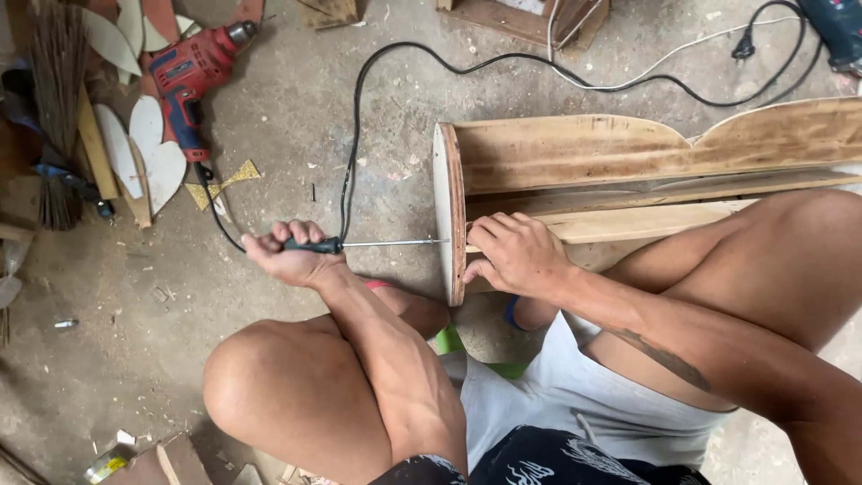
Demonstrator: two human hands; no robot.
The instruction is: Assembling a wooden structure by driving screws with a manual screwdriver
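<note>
screwdriver [359, 243]: black handle, silver shaft
drill [190, 76]: red body, black grip, dark blue base
wooden piece [628, 180]: pale tan, brown stains, reddish edge on end panel
cable [503, 63]: black
thin cord [628, 76]: white
shorts [575, 404]: light grey
floor [108, 359]: grey, dusty
cut-out shapes [148, 148]: cream

Left hand [292, 253] fisted, right hand [514, 254] curled.
</note>
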